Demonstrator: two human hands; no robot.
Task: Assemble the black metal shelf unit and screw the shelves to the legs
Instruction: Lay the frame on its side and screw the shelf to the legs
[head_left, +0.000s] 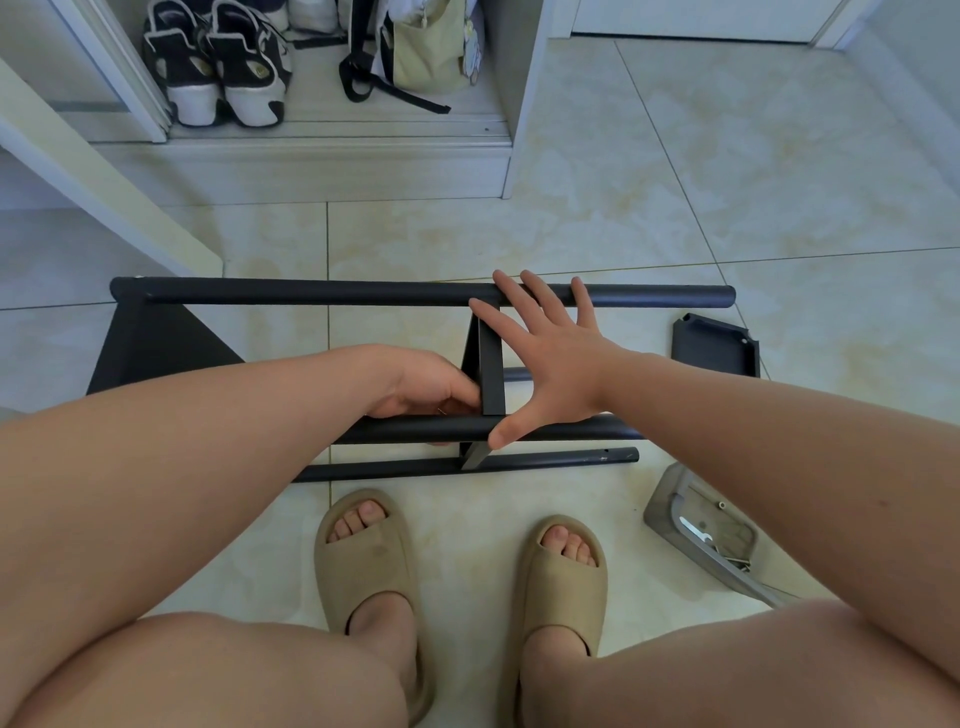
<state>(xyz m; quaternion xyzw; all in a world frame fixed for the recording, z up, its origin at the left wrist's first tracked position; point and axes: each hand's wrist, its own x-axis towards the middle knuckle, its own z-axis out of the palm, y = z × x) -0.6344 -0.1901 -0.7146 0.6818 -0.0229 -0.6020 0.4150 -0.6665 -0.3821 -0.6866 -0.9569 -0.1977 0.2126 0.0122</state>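
Right hand (550, 364), fingers spread flat, spans the far leg (311, 292) and near leg (571, 427) of the shelf unit (675, 295), which lies sideways on the floor tiles (675, 182). Left hand (426, 384) curls at the middle shelf (491, 369); what it holds is unclear. The end shelf (156, 348) looks attached and a loose shelf (714, 348) waits: roughly halfway.

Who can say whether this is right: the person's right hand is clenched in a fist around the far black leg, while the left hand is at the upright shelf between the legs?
Not quite. The head view shows the right hand spread open, fingers resting on the far black leg, thumb on the nearer leg. The left hand is at the upright shelf, as stated.
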